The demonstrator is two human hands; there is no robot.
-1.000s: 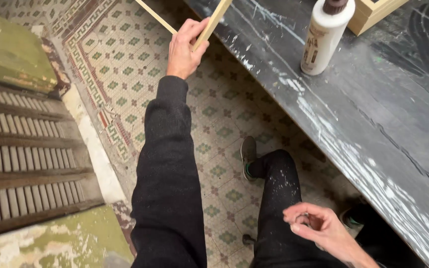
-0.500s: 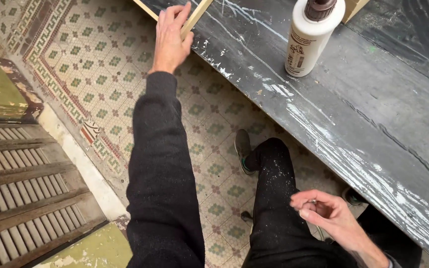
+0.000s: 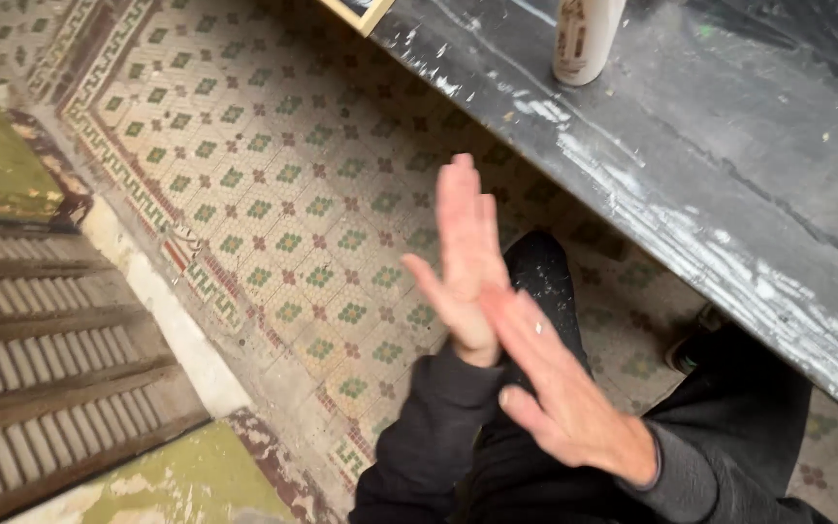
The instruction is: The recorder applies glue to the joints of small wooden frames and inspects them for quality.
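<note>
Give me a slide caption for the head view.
Left hand and right hand pressed together, empty, above patterned tile floor.

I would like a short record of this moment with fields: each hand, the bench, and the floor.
left hand: left hand open, fingers straight, holds nothing
right hand: right hand open, flat, pressed across the left palm
bench: dark workbench streaked with white, to the right of the hands
on bench: white bottle, upright; corner of a wooden frame at the edge
floor: patterned tile floor in green and red
clothing: black sleeves, dark trousers
</note>
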